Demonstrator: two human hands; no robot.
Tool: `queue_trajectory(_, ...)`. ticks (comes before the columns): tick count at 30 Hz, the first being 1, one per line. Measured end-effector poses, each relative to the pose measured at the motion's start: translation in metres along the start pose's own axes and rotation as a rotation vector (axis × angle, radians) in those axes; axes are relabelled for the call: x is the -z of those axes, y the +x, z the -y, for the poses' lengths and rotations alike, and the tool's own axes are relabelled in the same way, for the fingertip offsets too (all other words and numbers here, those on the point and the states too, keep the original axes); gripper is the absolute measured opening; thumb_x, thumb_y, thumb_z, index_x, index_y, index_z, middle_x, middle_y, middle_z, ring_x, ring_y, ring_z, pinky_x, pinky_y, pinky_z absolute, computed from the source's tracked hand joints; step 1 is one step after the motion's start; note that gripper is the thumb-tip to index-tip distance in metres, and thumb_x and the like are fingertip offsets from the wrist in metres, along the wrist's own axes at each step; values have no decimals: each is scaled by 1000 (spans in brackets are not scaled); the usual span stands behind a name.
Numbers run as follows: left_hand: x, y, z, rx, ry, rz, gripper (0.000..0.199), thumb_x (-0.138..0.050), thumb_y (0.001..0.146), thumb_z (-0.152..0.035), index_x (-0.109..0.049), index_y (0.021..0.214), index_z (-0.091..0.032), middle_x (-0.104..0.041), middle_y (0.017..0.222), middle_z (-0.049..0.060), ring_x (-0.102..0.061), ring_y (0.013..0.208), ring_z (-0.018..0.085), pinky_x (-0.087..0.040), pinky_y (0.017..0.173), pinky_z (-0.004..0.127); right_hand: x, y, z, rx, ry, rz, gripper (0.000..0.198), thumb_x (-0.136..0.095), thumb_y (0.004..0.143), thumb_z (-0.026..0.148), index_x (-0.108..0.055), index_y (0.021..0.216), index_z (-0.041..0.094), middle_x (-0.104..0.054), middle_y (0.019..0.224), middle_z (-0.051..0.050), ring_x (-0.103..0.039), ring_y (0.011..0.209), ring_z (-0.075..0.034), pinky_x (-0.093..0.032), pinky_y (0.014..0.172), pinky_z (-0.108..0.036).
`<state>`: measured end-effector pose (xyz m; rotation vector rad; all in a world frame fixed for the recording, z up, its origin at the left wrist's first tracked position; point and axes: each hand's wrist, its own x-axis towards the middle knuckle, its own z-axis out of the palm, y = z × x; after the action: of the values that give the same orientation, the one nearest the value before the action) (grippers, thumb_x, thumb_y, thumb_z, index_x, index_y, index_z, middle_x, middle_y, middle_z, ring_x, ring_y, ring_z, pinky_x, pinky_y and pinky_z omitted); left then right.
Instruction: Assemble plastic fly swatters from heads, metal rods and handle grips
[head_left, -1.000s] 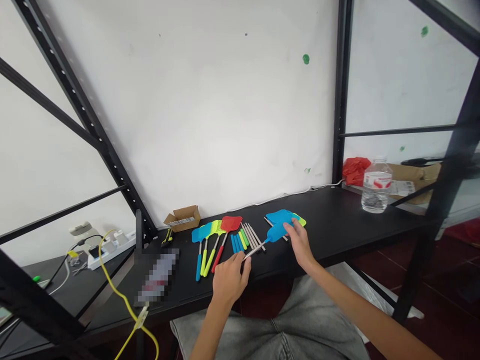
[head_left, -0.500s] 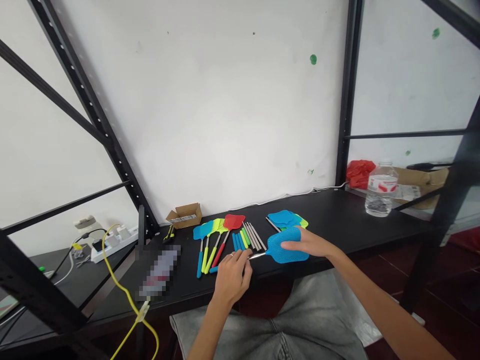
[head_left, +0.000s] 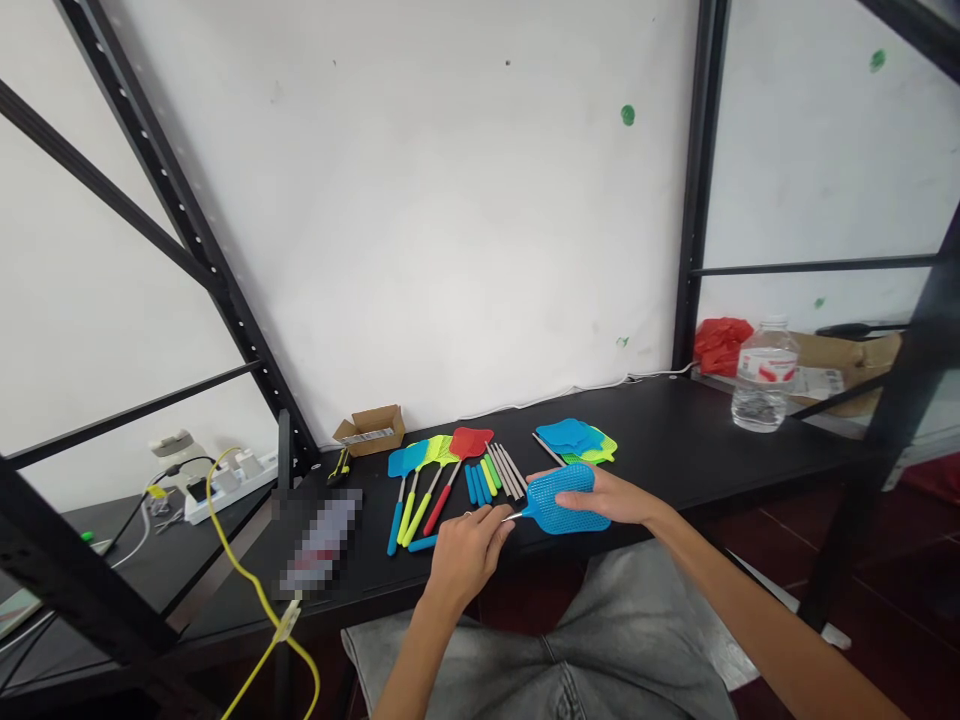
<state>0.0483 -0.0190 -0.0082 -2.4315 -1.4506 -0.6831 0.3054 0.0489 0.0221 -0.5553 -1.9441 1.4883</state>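
In the head view, my right hand [head_left: 619,497] pinches the blue mesh head of a fly swatter [head_left: 574,508], thumb on its front and fingers behind. My left hand [head_left: 466,550] is closed round the swatter's thin metal rod close to the head. A blue handle grip [head_left: 423,543] sticks out left of that hand; whether it joins the rod is hidden. Beyond lie several whole swatters with blue, yellow-green and red [head_left: 472,442] heads. Beside them are loose blue and green grips [head_left: 480,483] and several bare metal rods [head_left: 508,470]. Loose blue and green swatter heads [head_left: 574,437] overlap behind my right hand.
A small open cardboard box [head_left: 371,430] stands against the wall. At left are a yellow-black cutter [head_left: 339,467], a pixelated object [head_left: 322,545], a yellow cable [head_left: 255,585] and a power strip [head_left: 232,487]. A water bottle [head_left: 765,375] stands right, near the black rack post [head_left: 694,200].
The blue swatter head has shifted slightly left and downward with my right hand. My left hand stays nearly in place on the rod.
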Motion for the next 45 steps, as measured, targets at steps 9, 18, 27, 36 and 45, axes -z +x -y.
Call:
queue_trajectory(9, -1, 0, 2, 2, 5, -15, 32, -33, 101, -35, -62, 112, -26, -69, 88, 2, -65, 76, 16, -38, 59, 25, -4, 4, -5, -11, 81, -18, 52, -69, 80, 43, -61, 128, 24, -70, 113, -7, -65, 105, -28, -48, 94, -47)
queue_trajectory(18, -3, -1, 4, 2, 8, -17, 32, -33, 101, -35, -62, 111, -26, -71, 89, 2, -66, 75, 15, -38, 57, 24, -11, 7, -9, -29, 178, -61, 49, -72, 77, 43, -65, 122, 24, -71, 109, -6, -66, 101, -27, -49, 93, -44)
queue_trajectory(27, -5, -2, 6, -6, -2, -20, 30, -34, 101, -34, -62, 110, -25, -72, 88, 2, -67, 74, 16, -40, 58, 23, -19, 11, -18, -34, 217, -105, 49, -72, 76, 44, -66, 121, 25, -71, 109, -7, -66, 100, -27, -49, 91, -44)
queue_trajectory(36, -6, -3, 8, 0, 11, -9, 31, -34, 101, -34, -62, 111, -25, -72, 90, 3, -68, 78, 17, -40, 59, 23, -24, 15, -21, -19, 257, -112, 47, -72, 77, 41, -66, 121, 24, -71, 109, -7, -67, 96, -26, -50, 88, -42)
queue_trajectory(45, -8, -3, 8, -2, 26, -18, 30, -35, 101, -34, -63, 110, -25, -72, 88, 3, -68, 76, 16, -39, 57, 22, -28, 17, -23, -17, 324, -149, 45, -74, 75, 36, -68, 118, 23, -72, 104, -7, -68, 94, -25, -50, 88, -41)
